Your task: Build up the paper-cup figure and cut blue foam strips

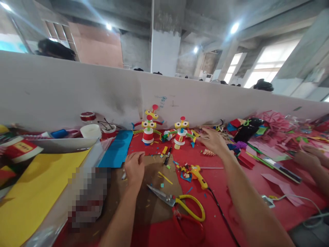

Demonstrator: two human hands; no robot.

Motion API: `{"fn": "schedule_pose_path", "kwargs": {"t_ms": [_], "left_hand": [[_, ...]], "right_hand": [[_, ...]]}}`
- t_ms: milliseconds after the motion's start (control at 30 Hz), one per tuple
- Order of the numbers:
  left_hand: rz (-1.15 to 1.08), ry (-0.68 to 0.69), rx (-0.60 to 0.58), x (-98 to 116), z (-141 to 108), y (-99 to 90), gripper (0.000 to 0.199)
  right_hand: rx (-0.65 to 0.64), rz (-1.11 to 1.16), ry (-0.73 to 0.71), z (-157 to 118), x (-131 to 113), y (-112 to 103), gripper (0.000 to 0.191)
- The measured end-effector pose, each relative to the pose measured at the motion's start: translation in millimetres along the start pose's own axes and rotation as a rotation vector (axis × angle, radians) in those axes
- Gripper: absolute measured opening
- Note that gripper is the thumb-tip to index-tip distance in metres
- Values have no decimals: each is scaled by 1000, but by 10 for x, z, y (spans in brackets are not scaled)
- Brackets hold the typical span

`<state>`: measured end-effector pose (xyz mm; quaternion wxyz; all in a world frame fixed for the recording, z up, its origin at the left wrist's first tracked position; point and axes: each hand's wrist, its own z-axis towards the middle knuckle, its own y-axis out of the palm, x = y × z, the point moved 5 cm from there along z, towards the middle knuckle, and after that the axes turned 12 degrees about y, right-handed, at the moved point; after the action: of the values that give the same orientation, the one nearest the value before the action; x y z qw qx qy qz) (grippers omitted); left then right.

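My left hand (135, 168) rests on the brown board (154, 206) with its fingers curled. Whatever they may hold is hidden. My right hand (214, 141), fingers apart, reaches over the red table beside a pile of thin sticks (223, 129). To its left stands a paper-cup figure (180, 137) with big eyes and green folded-paper arms. Another paper-cup figure (148, 136) stands further left, with a third figure (152, 114) partly hidden behind it. Between my forearms lie scissors (168, 199) with yellow and red handles, a yellow glue gun (197, 175) and a black pen (168, 156).
A white partition (108, 89) runs behind the table. Blue sheets (117, 149), a yellow sheet (48, 178) and a white tub (90, 131) are at left. Pink paper (272, 125) and a black bottle (248, 130) crowd the right, near another person's hands (312, 157).
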<state>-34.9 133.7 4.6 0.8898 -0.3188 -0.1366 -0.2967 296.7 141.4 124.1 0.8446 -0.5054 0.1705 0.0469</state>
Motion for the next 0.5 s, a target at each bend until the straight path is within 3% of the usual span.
{"fn": "schedule_pose_path", "kwargs": {"t_ms": [33,100,233,300,367,500], "left_hand": [[-5,14,18,45,44,-49,23],[-15,29,19,166,129,-160,26],[-36,44,-55,504,99,-469,34],[-74,4,-98,645,-121,-647,34],[-168,-40,-258,749,-481,-748,33],[-185,-98,-590,831,-1283,-890,29]], "right_hand": [[63,74,7,-184,-18,-80,30],[96,208,-12,-621,-97,-139,26],[-175,231,-110,-1604,-291,147,31],[-225,233,-114,-2021,-283,311,28],[-223,265,-140,-2326,-231,428,22],[-252,296,-111,-2584,-75,535,32]]}}
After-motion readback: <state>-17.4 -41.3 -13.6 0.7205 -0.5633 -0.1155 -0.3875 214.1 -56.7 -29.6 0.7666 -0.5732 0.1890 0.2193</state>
